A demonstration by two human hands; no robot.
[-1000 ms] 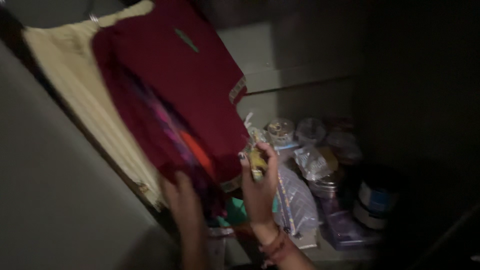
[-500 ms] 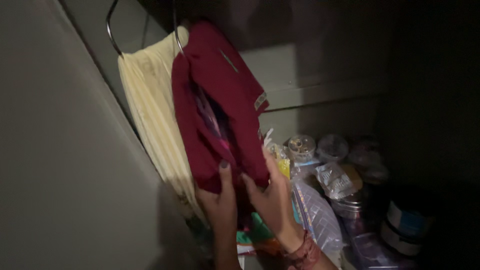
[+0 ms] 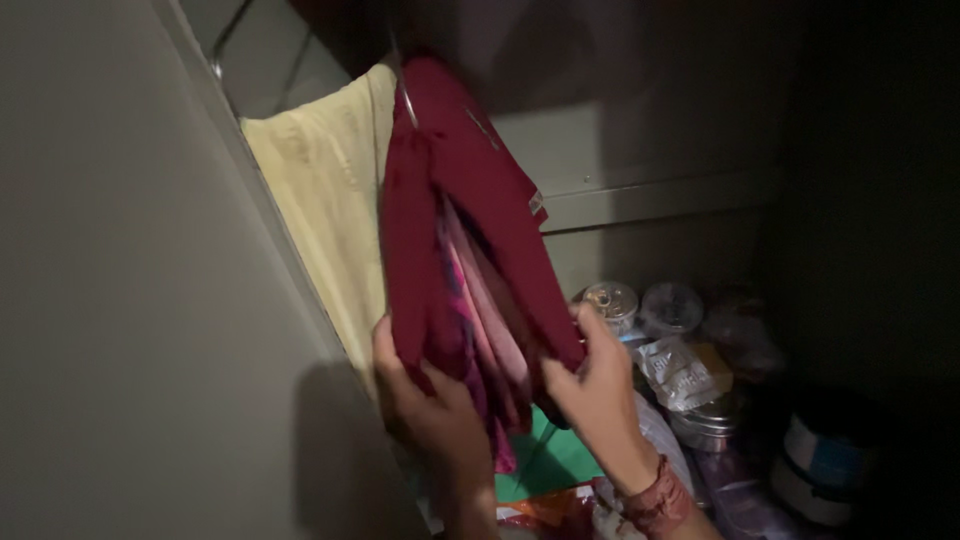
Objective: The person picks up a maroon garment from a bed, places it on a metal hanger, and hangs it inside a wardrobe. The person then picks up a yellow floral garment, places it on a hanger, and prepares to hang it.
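A dark red garment [image 3: 450, 210] hangs from a metal hanger inside a dim cupboard, with pink and purple cloth [image 3: 480, 330] showing between its folds. My left hand [image 3: 425, 405] grips the garment's lower left edge from below. On the lower right edge, my right hand [image 3: 600, 390] holds the cloth between thumb and fingers; red bangles circle that wrist. Both hands spread the two sides apart. A pale yellow garment [image 3: 320, 190] hangs just behind, to the left.
The cupboard's grey door [image 3: 120, 300] fills the left. A shelf ledge [image 3: 660, 195] runs across the back. Below right are round clear-lidded containers [image 3: 640, 300], a foil packet [image 3: 685, 370], a steel tin [image 3: 710, 425], plastic bags and a green item [image 3: 545, 465].
The red garment has swung from flat to edge-on. My hands have shifted to its lower edges and parted them, and pink cloth now shows inside. The small yellow thing has left my right hand.
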